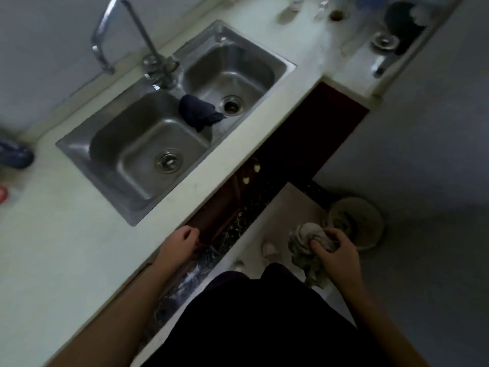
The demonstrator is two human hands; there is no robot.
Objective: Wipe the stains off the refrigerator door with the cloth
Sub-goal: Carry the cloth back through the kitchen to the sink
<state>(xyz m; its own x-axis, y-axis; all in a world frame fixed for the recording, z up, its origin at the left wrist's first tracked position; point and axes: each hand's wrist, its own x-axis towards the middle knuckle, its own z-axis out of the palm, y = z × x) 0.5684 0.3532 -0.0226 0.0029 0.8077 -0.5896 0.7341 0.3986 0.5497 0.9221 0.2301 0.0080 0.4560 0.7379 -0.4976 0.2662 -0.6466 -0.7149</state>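
Observation:
My right hand (337, 255) grips a crumpled grey cloth (304, 241), which hangs low above the pale floor in front of my legs. My left hand (180, 243) hovers at the front edge of the white counter (66, 247), fingers loosely curled and holding nothing. A broad grey flat surface (428, 160) rises along the right side; I cannot tell whether it is the refrigerator door, and no stains show on it.
A steel double sink (71, 147) with a tall faucet (124, 30) is set in the counter, and a dark cloth (197, 112) lies over its divider. A pale bucket (370, 215) stands on the floor beside my right hand. Small bottles line the counter's far end.

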